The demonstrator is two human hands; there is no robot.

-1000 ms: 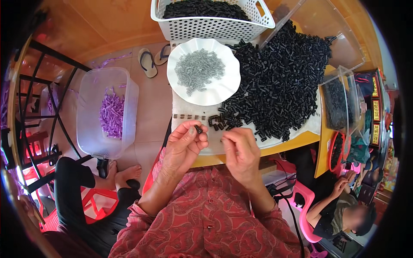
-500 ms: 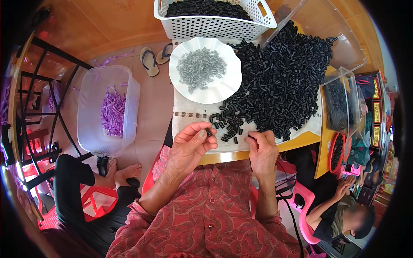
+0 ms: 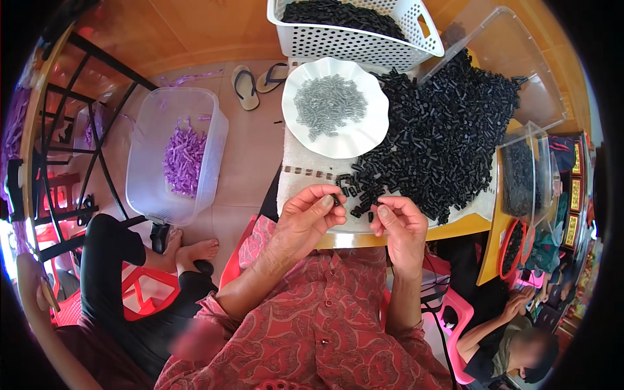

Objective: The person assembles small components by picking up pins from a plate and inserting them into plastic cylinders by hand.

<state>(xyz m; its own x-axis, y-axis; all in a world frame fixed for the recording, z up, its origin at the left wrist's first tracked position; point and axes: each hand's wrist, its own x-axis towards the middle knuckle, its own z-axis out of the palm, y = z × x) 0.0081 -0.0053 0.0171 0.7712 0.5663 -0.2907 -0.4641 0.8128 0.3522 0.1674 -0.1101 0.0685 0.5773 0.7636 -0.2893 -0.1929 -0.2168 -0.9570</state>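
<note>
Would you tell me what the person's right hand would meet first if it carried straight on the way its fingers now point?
The right hand points up and slightly left, so it would probably first meet the loose black plastic pieces at the near edge of the big heap. Its height above the table is unclear.

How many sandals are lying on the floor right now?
2. Both lie side by side on the floor left of the white basket: one sandal on the left, the other sandal right next to it, partly behind the white plate. None else shows.

Table (image 3: 455,229) bears white cloth (image 3: 305,170), perhaps towelling; black pieces (image 3: 442,143), white plate (image 3: 335,144), basket (image 3: 351,42)
</note>
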